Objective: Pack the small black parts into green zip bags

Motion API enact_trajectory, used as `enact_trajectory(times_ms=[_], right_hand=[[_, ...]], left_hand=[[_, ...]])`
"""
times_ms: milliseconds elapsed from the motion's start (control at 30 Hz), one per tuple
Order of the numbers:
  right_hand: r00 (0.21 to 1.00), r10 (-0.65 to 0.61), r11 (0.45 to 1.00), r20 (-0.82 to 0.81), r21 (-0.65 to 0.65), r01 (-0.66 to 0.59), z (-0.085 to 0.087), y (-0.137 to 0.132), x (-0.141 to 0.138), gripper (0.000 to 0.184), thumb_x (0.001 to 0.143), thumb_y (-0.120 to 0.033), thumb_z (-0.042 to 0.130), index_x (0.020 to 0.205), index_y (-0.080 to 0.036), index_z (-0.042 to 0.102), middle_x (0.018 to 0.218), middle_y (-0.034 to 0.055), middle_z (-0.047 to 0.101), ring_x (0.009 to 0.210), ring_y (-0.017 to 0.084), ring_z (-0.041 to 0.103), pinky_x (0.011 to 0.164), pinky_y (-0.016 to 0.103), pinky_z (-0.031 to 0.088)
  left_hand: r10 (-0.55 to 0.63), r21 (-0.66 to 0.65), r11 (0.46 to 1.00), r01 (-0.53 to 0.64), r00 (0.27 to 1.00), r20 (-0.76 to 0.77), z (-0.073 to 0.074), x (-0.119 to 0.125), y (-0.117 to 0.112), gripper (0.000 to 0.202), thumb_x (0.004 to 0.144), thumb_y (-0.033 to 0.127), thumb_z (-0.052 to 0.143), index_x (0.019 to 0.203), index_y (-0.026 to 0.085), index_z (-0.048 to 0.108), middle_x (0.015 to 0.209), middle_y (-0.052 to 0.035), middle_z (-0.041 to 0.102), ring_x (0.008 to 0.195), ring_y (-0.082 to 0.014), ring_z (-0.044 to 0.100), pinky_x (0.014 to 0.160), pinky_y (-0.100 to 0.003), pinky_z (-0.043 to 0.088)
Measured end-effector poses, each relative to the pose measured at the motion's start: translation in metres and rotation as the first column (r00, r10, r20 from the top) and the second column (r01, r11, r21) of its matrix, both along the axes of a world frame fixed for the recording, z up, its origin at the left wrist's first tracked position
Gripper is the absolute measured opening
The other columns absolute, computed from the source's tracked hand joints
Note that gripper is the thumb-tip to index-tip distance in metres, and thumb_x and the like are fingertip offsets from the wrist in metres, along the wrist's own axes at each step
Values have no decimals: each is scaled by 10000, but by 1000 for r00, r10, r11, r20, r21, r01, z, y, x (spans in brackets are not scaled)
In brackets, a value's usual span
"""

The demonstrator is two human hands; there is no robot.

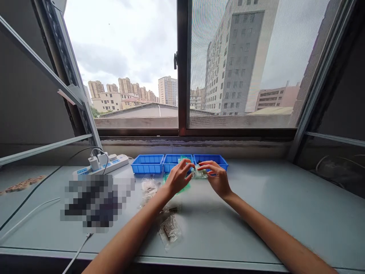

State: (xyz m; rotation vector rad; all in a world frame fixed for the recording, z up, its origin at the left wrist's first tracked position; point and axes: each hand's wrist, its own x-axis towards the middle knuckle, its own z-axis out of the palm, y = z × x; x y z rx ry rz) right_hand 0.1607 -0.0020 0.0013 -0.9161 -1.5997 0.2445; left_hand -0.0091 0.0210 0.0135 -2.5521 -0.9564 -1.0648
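My left hand (179,177) and my right hand (219,179) are raised over the table, in front of the blue bins. Between their fingertips is a small clear plastic bag (200,173), pinched from both sides; what is inside is too small to make out. Green packets (186,188) lie just beneath and behind my left hand, partly covered by it. Left of my left wrist sit clear bags with pale contents (148,188). Nearer me, beside my left forearm, lies a clear bag with dark brown parts (170,230).
Three blue plastic bins stand in a row at the back: left bin (147,164), middle bin (169,167), right bin (222,164). A white power strip (119,163) with plugs and cables is at left, behind a pixelated dark patch. A window (182,132) rises behind the table.
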Motion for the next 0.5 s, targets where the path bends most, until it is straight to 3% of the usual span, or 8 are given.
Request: enact_trajectory(times_ms=[100,200,333,500], right_hand=[[997,-30,991,-78,-135,19,-1,3,-3,399,719,-529,582,904,-188,672,757,70,676,668,200,611,476,286,477],[992,-1,963,-128,-266,-34,-4,5,-4,562,691,-597,561,1031,-153,614,674,59,665,636,207,606,425,269,436],[991,29,930,-127,-360,-73,-6,5,-5,557,723,-582,496,1063,-147,572,655,57,662,633,210,602,380,247,390],[995,61,925,-74,-370,-84,-9,4,-6,438,736,-516,473,971,-163,583,658,60,667,647,206,611,393,246,383]], left_hand=[[33,-100,995,-20,990,135,2,3,0,138,840,308,528,772,189,536,867,-28,588,769,-143,570,657,-242,461],[45,-231,973,14,967,249,4,3,4,251,816,359,559,639,185,516,695,2,595,699,-135,560,645,-239,443],[194,-394,919,10,859,473,6,-7,17,205,815,372,538,737,186,572,634,14,612,609,-125,567,599,-235,437],[467,-437,863,-253,729,500,9,-31,32,145,817,284,519,850,181,616,744,-34,655,699,-170,592,659,-288,452]])
